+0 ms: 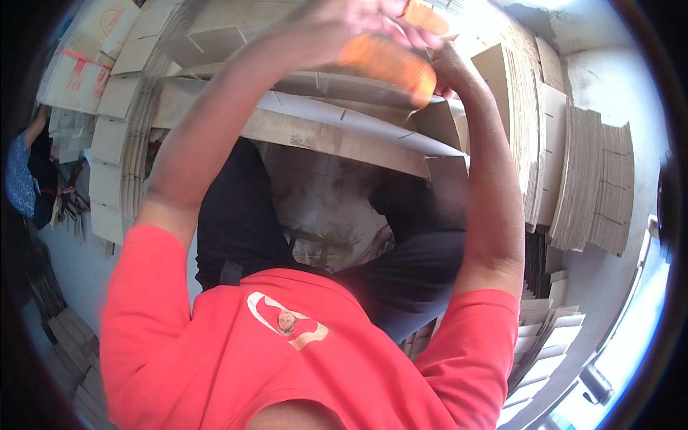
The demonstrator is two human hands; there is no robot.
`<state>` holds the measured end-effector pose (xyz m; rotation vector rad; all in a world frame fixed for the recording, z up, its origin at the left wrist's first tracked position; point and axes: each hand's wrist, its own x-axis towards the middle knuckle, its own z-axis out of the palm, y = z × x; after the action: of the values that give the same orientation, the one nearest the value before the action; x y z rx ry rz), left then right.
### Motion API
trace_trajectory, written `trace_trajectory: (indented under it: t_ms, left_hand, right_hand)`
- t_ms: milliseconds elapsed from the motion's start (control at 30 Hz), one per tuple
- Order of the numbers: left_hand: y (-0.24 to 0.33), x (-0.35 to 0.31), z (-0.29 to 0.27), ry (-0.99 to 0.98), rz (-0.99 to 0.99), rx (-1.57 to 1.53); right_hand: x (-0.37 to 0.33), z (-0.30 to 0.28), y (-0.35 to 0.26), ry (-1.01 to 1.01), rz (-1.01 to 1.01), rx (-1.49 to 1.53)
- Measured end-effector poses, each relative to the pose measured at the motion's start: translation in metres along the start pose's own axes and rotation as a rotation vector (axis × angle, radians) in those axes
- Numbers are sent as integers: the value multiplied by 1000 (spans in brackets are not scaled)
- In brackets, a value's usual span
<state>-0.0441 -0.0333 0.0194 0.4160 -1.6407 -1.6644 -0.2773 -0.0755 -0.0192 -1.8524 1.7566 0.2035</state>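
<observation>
My left hand [369, 20] reaches over the slotted cardboard strips at the top middle, its fingers stretching toward my right hand. Motion smears it. Along its near side lies an orange ribbed piece [387, 66], with a second orange piece [426, 18] at the fingertips; whether these are worn or held I cannot tell. Close beside them, my right hand [451, 68] is closed, fingers curled at a brown cardboard flap [438, 123]; what it grips is hidden. Below both hands runs a long pale slotted cardboard strip [344, 118], stretched across from left to right.
Stacks of slotted cardboard [580, 175] stand at the right, with more stacked sheets [111, 143] at the left. Bent legs in dark trousers [240, 215] frame the floor [330, 193]. Another person in blue [20, 175] is at the far left. A white wall [616, 79] rises at right.
</observation>
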Motion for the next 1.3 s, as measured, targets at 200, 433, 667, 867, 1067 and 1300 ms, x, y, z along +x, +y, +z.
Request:
trace_trajectory:
  t_ms: [200, 433, 667, 867, 1067, 1300]
  left_hand:
    - [57, -83, 129, -22, -81, -242]
    - [67, -112, 171, -115, -131, -359]
    - [92, -129, 188, -161, -141, -331]
    - [119, -143, 191, -172, -125, -296]
    - [140, -141, 169, -81, -102, -321]
    - [59, -119, 134, 316, -162, -322]
  right_hand:
    - [-72, -1, 30, 454, -145, 203]
    - [-139, 31, 65, 765, -82, 325]
    - [-167, 41, 91, 986, 19, 443]
    - [-160, 45, 139, 1168, 75, 222]
    - [-160, 48, 150, 1196, 92, 338]
    - [-173, 44, 158, 1088, 194, -29]
